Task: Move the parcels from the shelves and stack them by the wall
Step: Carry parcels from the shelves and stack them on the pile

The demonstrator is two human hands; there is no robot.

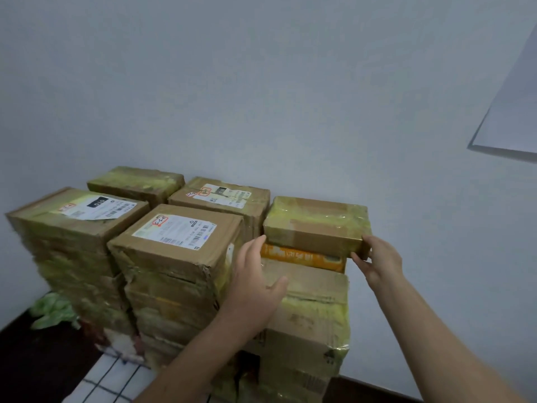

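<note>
Stacks of taped cardboard parcels (174, 257) stand against the wall (290, 97). The top parcel (316, 222), flat, lies at the far edge of the right stack, over an orange box (302, 258). It is probably light and stiff, with slick tape, so both short ends are the places to hold. The right hand (380, 260) pinches its near right corner. The left hand (252, 274) is spread open beside its left end.

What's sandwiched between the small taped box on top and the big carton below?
A flat orange box lies between the small yellow-taped cardboard parcel and the large brown carton, shown in the head view.
</note>
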